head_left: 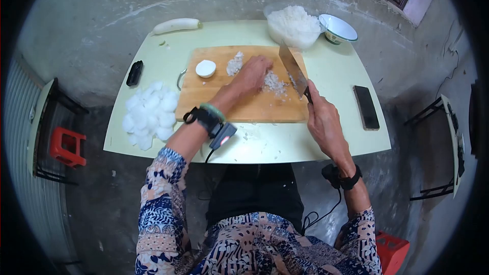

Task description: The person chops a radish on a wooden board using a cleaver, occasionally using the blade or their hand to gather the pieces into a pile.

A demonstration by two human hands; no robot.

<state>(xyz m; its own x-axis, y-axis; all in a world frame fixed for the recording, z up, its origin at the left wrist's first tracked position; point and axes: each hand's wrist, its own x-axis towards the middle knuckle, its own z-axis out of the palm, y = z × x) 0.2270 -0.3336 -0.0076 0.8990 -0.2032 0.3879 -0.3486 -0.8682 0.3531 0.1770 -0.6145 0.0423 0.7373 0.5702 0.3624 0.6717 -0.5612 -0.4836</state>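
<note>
My right hand (324, 122) grips a cleaver (293, 71) by its dark handle, with the broad blade tilted over the right side of the wooden cutting board (214, 104). My left hand (256, 75) is low over the board, between two piles of finely chopped white pieces. Its fingers are bent and blurred, and I cannot see whether anything is between them. The larger chopped pile (275, 84) lies between my left hand and the blade, the smaller pile (235, 64) just left of that hand. A cut piece of white radish (206, 69) rests at the board's upper left.
Round white slices (150, 114) are heaped left of the board. A whole white radish (177, 26) lies at the back, with a black object (134, 73) nearer. A clear bowl of white shreds (294, 26), a white bowl (338, 29) and a phone (366, 108) are on the right.
</note>
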